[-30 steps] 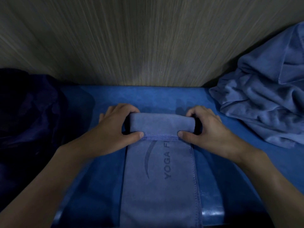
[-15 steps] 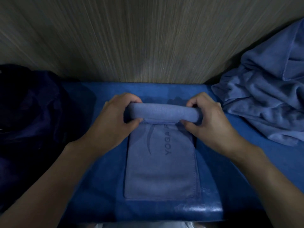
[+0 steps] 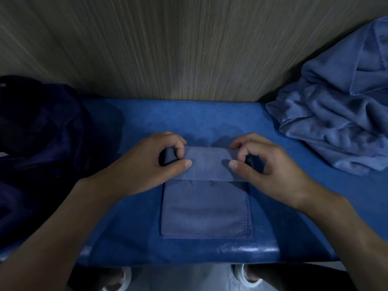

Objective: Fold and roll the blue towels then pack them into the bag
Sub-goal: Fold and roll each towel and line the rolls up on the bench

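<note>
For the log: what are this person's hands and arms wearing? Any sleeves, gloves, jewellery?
Nothing visible. The left hand and right hand are bare, no gloves or rings; both forearms are uncovered to the frame edge, no sleeves, watch or wristband. Thumbnails are short.

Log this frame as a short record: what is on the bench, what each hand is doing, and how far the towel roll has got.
surface: blue padded bench against a wood-grain wall
in work: blue towel, far end rolled, near part flat
left hand: grips the roll's left end, thumb on top
right hand: grips the roll's right end, thumb on top
waiting: crumpled towel pile, right
dark bag: left, contents hidden
stage: rolling unfinished, nothing visibly packed
</note>
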### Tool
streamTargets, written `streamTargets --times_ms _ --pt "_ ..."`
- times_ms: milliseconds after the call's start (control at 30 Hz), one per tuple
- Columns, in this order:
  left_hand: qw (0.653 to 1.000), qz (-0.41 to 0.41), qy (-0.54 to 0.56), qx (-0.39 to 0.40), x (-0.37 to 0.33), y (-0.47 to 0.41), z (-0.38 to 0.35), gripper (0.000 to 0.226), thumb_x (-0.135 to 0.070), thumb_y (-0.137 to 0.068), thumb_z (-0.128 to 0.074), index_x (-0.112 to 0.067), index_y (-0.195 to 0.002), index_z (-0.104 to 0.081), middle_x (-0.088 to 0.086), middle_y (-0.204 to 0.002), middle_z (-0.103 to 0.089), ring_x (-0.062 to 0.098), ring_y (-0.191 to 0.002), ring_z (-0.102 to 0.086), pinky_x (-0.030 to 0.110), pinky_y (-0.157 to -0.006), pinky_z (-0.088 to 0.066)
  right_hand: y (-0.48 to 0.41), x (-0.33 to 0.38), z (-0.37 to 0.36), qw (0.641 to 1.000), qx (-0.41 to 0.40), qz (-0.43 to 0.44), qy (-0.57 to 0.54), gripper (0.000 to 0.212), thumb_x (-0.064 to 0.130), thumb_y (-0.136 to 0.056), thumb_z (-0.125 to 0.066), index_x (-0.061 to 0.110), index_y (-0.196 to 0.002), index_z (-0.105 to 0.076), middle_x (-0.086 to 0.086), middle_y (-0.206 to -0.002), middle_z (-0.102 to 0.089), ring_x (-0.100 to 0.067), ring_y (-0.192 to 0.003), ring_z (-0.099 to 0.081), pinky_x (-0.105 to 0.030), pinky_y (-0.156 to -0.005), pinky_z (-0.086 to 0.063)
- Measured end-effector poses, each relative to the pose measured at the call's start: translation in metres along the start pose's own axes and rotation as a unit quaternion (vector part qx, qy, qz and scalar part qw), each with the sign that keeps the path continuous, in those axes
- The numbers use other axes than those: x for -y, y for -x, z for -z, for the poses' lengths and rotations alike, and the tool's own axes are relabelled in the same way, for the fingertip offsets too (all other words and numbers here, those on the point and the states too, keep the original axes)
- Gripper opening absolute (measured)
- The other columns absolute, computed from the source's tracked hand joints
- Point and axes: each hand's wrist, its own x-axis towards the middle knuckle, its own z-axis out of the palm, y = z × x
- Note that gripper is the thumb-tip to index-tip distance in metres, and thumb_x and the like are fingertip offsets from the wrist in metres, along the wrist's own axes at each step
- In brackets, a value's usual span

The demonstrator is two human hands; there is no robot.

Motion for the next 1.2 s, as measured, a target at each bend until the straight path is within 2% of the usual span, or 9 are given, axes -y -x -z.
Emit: streamTargets --times_ms 100,200,333,433,567,667,833,1000,1200 --pt "0.999 0.008 -0.032 0.012 0.0 0.001 0.001 0.032 -0.059 -0.074 -0.059 -0.042 -0.101 -0.053 -0.023 -0.112 -0.058 0.003 -0.111 -0.055 0.029 -0.092 -0.048 0.002 -0.004 0.002 0.999 -0.009 -0.035 0.003 0.038 0.059 -0.085 -0.052 0.022 -0.093 -0.058 0.008 -0.108 -0.06 -0.012 -0.108 -0.057 -0.042 -0.092 -0.048" --pt "0.989 0.02 -0.14 0.035 0.002 0.0 0.003 0.08 -0.075 -0.069 -0.047 -0.035 -0.139 -0.044 -0.032 -0.126 -0.039 -0.003 -0.125 -0.035 0.031 -0.109 -0.034 0.004 -0.01 0.008 0.994 0.026 -0.098 0.035 0.056 0.075 -0.08 -0.041 0.039 -0.122 -0.049 0.014 -0.121 -0.058 -0.011 -0.117 -0.052 -0.043 -0.101 -0.044" --pt "0.984 0.039 -0.165 0.062 -0.004 -0.001 0.008 0.068 -0.078 -0.064 -0.046 -0.04 -0.12 -0.053 -0.026 -0.124 -0.041 -0.006 -0.116 -0.03 0.032 -0.107 -0.028 0.004 -0.008 0.011 0.987 0.078 -0.118 0.071 0.078 0.081 -0.069 -0.046 0.043 -0.137 -0.042 0.023 -0.116 -0.052 -0.008 -0.118 -0.048 -0.042 -0.107 -0.039" --pt "0.986 0.071 -0.127 0.087 -0.009 0.0 0.009 0.046 -0.065 -0.068 -0.069 -0.044 -0.103 -0.048 -0.027 -0.104 -0.048 -0.01 -0.105 -0.038 0.022 -0.089 -0.035 0.003 -0.008 0.014 0.982 0.118 -0.143 0.044 0.084 0.085 -0.057 -0.06 0.058 -0.132 -0.036 0.016 -0.124 -0.053 -0.008 -0.121 -0.049 -0.038 -0.107 -0.041" --pt "0.991 0.093 -0.019 0.09 -0.013 0.002 0.012 0.045 -0.043 -0.068 -0.083 -0.042 -0.1 -0.051 -0.02 -0.097 -0.06 0.004 -0.094 -0.057 0.023 -0.072 -0.047 0.0 0.003 0.015 0.987 0.103 -0.116 -0.047 0.04 0.034 -0.072 -0.082 0.035 -0.106 -0.062 0.014 -0.102 -0.063 -0.004 -0.097 -0.06 -0.025 -0.086 -0.052" --pt "0.995 0.073 0.03 0.056 -0.014 0.0 0.012 0.047 -0.028 -0.072 -0.085 -0.043 -0.106 -0.056 -0.017 -0.1 -0.064 0.0 -0.095 -0.062 0.014 -0.072 -0.049 -0.001 0.005 0.013 0.993 0.051 -0.096 -0.05 0.033 0.022 -0.073 -0.083 0.029 -0.098 -0.062 0.013 -0.096 -0.061 -0.005 -0.091 -0.059 -0.017 -0.077 -0.049" --pt "0.998 0.032 -0.005 -0.054 -0.017 -0.002 0.004 0.038 -0.021 -0.074 -0.082 -0.038 -0.096 -0.057 -0.025 -0.1 -0.059 -0.004 -0.094 -0.057 0.006 -0.075 -0.042 -0.007 0.0 0.006 0.997 -0.04 -0.053 0.033 0.036 0.023 -0.074 -0.081 0.028 -0.1 -0.056 0.012 -0.099 -0.052 -0.003 -0.095 -0.052 -0.013 -0.082 -0.039" --pt "0.997 -0.043 -0.027 -0.06 -0.014 -0.002 0.0 0.037 -0.004 -0.074 -0.074 -0.022 -0.095 -0.05 -0.01 -0.106 -0.059 0.012 -0.106 -0.057 0.034 -0.087 -0.047 -0.012 0.001 0.002 0.996 -0.056 -0.009 0.064 0.038 0.035 -0.07 -0.073 0.031 -0.096 -0.046 0.01 -0.102 -0.049 -0.014 -0.097 -0.052 -0.048 -0.088 -0.045" --pt "0.998 -0.03 0.039 0.026 -0.014 0.008 -0.004 0.034 -0.047 -0.075 -0.068 -0.018 -0.082 -0.052 -0.013 -0.117 -0.06 -0.001 -0.12 -0.052 0.012 -0.093 -0.04 -0.002 0.002 0.003 1.0 -0.002 0.002 -0.018 0.044 0.063 -0.084 -0.055 0.019 -0.083 -0.049 0.002 -0.099 -0.059 -0.02 -0.101 -0.058 -0.045 -0.084 -0.047"
